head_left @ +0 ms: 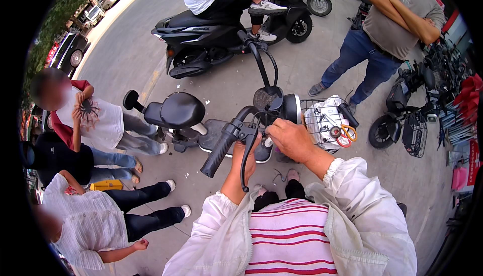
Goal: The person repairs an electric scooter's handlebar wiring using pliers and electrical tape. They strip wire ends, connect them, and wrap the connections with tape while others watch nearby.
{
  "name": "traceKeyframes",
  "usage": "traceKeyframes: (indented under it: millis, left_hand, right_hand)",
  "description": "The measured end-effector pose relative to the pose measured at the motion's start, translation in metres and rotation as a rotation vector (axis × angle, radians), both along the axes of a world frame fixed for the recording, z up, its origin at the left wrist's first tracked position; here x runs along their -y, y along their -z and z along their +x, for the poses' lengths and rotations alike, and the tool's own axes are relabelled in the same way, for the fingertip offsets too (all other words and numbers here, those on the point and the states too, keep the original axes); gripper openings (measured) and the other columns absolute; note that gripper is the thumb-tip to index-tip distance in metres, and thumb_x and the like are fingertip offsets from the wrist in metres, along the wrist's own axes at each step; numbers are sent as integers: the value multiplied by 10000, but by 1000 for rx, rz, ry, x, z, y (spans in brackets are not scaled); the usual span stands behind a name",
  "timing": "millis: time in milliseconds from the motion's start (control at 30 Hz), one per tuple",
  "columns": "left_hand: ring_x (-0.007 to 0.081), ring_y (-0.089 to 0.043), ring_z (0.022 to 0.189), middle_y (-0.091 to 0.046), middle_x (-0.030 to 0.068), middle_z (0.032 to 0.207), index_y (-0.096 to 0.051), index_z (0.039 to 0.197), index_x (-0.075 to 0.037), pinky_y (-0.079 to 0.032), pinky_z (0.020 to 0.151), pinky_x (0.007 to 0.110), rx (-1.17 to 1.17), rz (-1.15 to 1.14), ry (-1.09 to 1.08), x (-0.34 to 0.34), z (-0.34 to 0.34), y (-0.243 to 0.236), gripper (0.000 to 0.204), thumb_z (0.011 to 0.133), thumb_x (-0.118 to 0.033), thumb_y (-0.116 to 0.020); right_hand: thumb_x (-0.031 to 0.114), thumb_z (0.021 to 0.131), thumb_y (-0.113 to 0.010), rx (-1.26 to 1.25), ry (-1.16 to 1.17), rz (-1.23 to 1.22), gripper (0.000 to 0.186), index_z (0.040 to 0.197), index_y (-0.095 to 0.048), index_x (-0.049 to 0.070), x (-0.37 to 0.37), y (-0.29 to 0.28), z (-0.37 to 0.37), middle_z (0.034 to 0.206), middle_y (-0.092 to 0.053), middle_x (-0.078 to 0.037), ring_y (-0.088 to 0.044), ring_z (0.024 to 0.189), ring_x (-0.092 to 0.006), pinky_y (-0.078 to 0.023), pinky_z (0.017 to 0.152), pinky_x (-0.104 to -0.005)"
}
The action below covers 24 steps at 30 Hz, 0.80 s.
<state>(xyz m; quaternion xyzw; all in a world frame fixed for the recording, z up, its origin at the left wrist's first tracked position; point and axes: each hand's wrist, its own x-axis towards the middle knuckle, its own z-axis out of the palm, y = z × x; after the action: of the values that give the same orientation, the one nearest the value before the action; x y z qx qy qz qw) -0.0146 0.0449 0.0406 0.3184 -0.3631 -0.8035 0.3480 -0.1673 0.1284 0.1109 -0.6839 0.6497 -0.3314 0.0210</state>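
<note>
A small black electric scooter [216,130] stands in front of me, its near handlebar grip [219,156] and brake lever [246,168] pointing toward me. My left hand [242,159] is under the lever, thumb up beside the cables [255,120]; its other fingers are hidden. To its right, my right hand [291,139] is closed, fingertips pinched together near the handlebar's centre, just below the round headlight [290,109]. Whatever lies between those fingertips is too small to make out. A wire front basket [322,145] holds a white bag [322,117], orange-handled scissors [347,135] and a roll of tape [335,132].
A person sits on a black motor scooter [201,34] ahead. Another stands with crossed arms [402,14] at right. Several people stand at left, near a yellow box [106,185]. Parked scooters [402,117] line the right side; a road with cars [70,52] runs far left.
</note>
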Motion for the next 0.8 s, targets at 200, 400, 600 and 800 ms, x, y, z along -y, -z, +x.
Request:
traceKeyframes:
  millis: [200,400,600,800]
  left_hand:
    - [107,-541,787,-607,-6,862,-640,930,-86,-427,756,258,-30,-8,-33,-4,-5,-4,70,881,-83,-690]
    - [100,-564,790,-613,-13,861,-643,934,-108,-453,730,264,-44,162,-21,-8,-5,-14,111,889,-188,-704]
    - [84,-546,771,-598,-28,828,-648,921,-107,-431,710,243,21,191,-48,-16,-9,-19,127,887,-215,-706]
    - [57,-503,726,-587,-43,788,-677,945,-68,-390,671,216,49,138,-79,-16,-7,-19,100,909,-161,-672]
  right_hand:
    - [129,847,-654,1089,228,382,86,869,-634,48,17,7,1,659,-516,-12,-488,549,-141,-356,454,-262]
    - [180,850,-694,1474,319,512,184,862,-649,2,11,4,8,646,-518,22,-395,479,-51,-248,403,-237]
    - [246,903,-653,1646,344,577,205,863,-631,47,1,11,16,672,-479,45,-355,495,-36,-219,406,-220]
    - [237,936,-618,1997,245,578,178,903,-622,62,-3,22,25,722,-439,60,-326,521,-22,-196,422,-203]
